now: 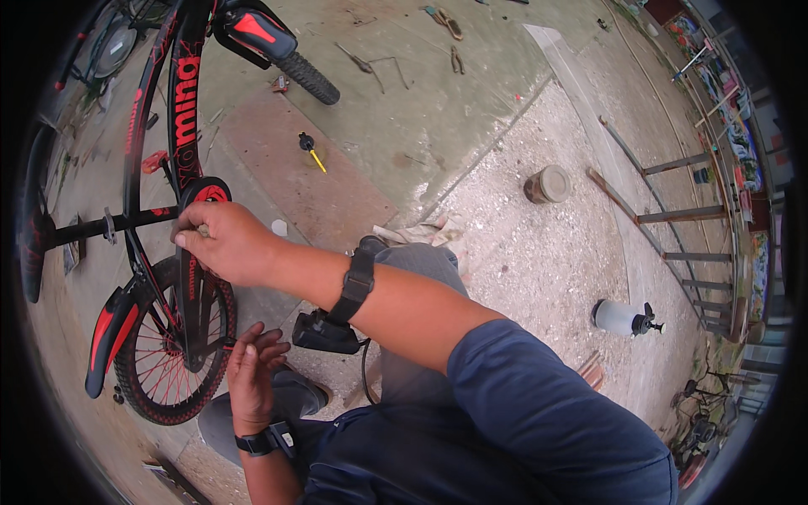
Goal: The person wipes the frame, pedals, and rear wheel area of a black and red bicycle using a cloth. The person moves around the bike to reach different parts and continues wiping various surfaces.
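Note:
A black and red bicycle (186,118) stands on my left. My right arm reaches across to it, and my right hand (231,246) is at the crank, just below the round red and black chainring cover (209,192). Its fingers are pinched together by the upper end of the black chain guard (195,307); a small bit shows between them, too little to name. My left hand (255,370) is raised beside the rear wheel (172,341), its fingers loosely bent and apart, with nothing in them. The red-spoked wheel sits under a black and red mudguard (112,337).
Ahead lie a brown board (311,189), a yellow-shafted tool (313,154), pliers (457,61) and a bent metal rod (396,69). On the right are a round can (549,184), a spray bottle (619,318) and a ladder (682,215). A cloth (425,233) lies by my knee.

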{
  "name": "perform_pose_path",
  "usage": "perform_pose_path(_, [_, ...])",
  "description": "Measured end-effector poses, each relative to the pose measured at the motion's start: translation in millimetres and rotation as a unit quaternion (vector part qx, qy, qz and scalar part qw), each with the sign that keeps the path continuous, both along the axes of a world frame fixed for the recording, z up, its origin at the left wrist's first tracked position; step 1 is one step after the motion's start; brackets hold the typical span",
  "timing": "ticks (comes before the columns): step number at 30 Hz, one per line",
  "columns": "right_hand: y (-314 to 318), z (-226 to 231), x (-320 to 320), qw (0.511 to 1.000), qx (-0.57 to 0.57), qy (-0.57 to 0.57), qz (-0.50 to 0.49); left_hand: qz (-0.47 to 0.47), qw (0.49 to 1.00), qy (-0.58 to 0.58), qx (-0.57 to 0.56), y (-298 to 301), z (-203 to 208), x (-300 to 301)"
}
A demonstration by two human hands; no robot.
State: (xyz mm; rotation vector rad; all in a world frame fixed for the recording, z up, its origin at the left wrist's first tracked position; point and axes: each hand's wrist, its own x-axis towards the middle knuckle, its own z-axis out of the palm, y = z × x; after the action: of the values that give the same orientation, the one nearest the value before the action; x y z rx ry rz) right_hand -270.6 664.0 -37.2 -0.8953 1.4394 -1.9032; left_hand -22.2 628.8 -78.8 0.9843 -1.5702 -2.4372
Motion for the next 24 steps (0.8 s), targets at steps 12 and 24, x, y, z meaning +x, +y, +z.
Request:
perform_pose_path(12, [-2, 6, 0, 0.998, -0.062, 0.014, -0.027, 0.009, 1.0, -0.018, -0.001, 3, -4, 3])
perform_pose_path(24, [-1, -14, -11, 0.994, -0.011, -0.103, 0.032, 0.007, 0.999, -0.031, -0.007, 7, -5, 0])
